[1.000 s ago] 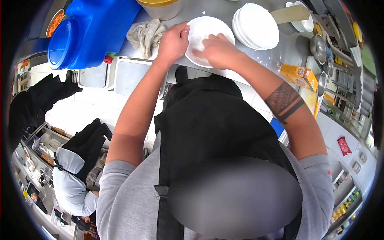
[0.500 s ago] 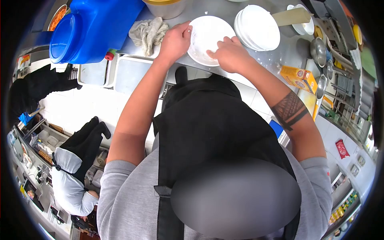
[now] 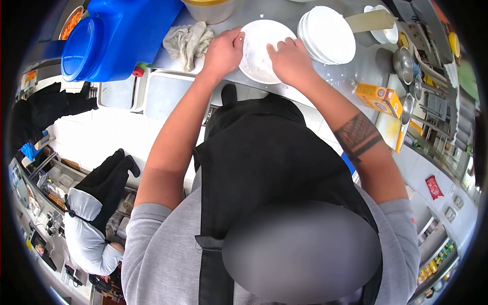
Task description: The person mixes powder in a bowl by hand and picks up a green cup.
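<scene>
A white bowl [image 3: 259, 51] rests near the front edge of the steel counter, with some whitish wet residue inside. My left hand [image 3: 223, 55] grips its left rim, thumb over the edge. Over the bowl's right side is my right hand [image 3: 290, 61], fingers curled inward and pressed together; anything under the fingertips is too small to make out. Just right of the bowl stands a stack of white bowls [image 3: 330, 35]. A crumpled grey cloth [image 3: 188, 44] lies left of my left hand.
A large blue container [image 3: 122, 40] stands at the left, beside a tub with a yellow rim [image 3: 211, 11]. An orange box [image 3: 379, 98] and metal bowls [image 3: 404, 65] are at the right. Another person [image 3: 89, 223] is at the lower left.
My right hand has moved from inside the bowl toward its right side, then slightly up and left. My left hand keeps its hold on the rim.
</scene>
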A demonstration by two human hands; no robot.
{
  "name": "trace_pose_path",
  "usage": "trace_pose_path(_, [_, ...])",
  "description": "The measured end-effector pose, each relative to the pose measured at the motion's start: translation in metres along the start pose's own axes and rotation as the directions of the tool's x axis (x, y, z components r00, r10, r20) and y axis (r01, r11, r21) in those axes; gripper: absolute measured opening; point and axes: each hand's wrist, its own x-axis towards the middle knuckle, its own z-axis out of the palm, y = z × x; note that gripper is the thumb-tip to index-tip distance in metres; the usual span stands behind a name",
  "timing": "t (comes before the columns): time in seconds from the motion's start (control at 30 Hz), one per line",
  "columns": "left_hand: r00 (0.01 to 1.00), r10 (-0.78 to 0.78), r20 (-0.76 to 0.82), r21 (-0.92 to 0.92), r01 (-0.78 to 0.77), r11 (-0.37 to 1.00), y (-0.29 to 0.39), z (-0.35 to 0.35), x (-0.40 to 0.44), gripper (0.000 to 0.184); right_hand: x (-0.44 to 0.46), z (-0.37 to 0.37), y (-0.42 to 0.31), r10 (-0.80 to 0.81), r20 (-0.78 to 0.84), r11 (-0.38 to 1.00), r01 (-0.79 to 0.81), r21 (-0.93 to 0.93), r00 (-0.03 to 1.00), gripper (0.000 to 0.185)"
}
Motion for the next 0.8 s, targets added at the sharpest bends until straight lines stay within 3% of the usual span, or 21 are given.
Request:
trace_pose_path(0.07, [0.999,0.021,-0.025,-0.007,-0.021,1.000,-0.001,0.003,-0.002,0.032,0.009,0.004,-0.006,0.037,-0.084,0.999,-0.037,0.005,0.996,0.056])
trace_pose_path(0.17, [0.998,0.040,-0.039,-0.015,-0.041,0.999,0.001,-0.001,-0.002,0.028,-0.002,-0.017,-0.017,-0.089,0.165,0.995,0.082,0.050,0.982,0.056])
trace_pose_path(0.2, [0.999,0.033,-0.032,-0.021,-0.034,0.999,0.002,-0.001,-0.002,0.028,-0.008,-0.014,-0.012,-0.086,0.166,0.996,0.079,0.046,0.982,0.056])
trace_pose_path(0.33, [0.998,0.036,-0.042,-0.036,-0.038,0.999,0.002,0.000,-0.006,0.027,-0.011,-0.001,0.001,-0.008,0.064,1.000,0.009,-0.019,0.998,0.055])
trace_pose_path(0.4, [0.999,0.035,-0.024,-0.007,-0.035,0.999,-0.001,0.001,0.000,0.035,0.008,0.003,-0.006,-0.017,-0.056,1.000,0.016,-0.015,0.998,0.042])
trace_pose_path(0.47, [1.000,0.020,0.004,0.003,-0.020,1.000,0.000,-0.003,0.000,0.035,-0.001,-0.002,-0.014,-0.056,-0.034,0.998,0.057,0.030,0.998,0.039])
trace_pose_path(0.53, [0.999,0.005,0.032,0.008,-0.005,1.000,0.001,-0.004,0.000,0.036,-0.015,-0.014,-0.008,-0.063,0.124,0.998,0.064,-0.008,0.990,0.037])
trace_pose_path(0.6, [1.000,0.016,0.009,-0.007,-0.016,1.000,0.002,-0.003,0.000,0.036,-0.008,-0.003,0.003,-0.011,0.060,0.999,0.013,-0.038,0.998,0.038])
trace_pose_path(0.7, [0.994,0.082,-0.079,-0.029,-0.084,0.996,-0.004,0.003,-0.001,0.028,0.017,0.016,0.003,-0.002,-0.219,1.000,-0.003,-0.025,0.976,0.042])
trace_pose_path(0.73, [0.994,0.082,-0.075,-0.028,-0.084,0.996,-0.003,0.003,-0.003,0.028,0.018,0.019,-0.005,0.000,-0.218,1.000,-0.005,-0.022,0.976,0.042])
trace_pose_path(0.8, [1.000,0.010,-0.028,-0.017,-0.010,1.000,0.000,0.001,-0.001,0.030,0.018,0.017,-0.021,-0.048,-0.059,0.990,0.055,0.126,0.997,0.047])
